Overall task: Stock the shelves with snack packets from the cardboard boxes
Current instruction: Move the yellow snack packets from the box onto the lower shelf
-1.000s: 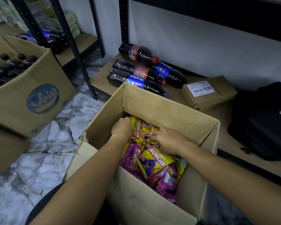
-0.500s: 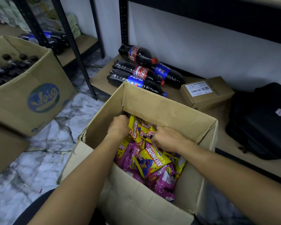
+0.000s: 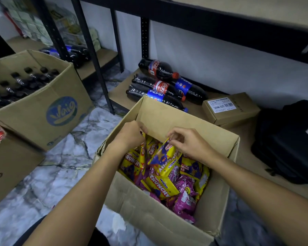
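Reaching into an open box (image 3: 160, 221) of snack packets (image 3: 167, 185), both hands curl shut: right hand (image 3: 188, 143) pinching a yellow packet's (image 3: 164, 161) top corner, left hand (image 3: 132, 134) gripping another beside it. Bottles (image 3: 167, 86) lie on the shelf (image 3: 119, 92) beyond.

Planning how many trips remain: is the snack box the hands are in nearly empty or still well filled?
Well filled. Yellow and purple snack packets cover the cardboard box bottom completely, heaped in overlapping layers.

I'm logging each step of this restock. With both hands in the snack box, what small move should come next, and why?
Probably lift both hands straight up out of the cardboard box. The right hand pinches the top edge of a yellow packet, the left hand grips another's, and both packets hang partly raised above the pile.
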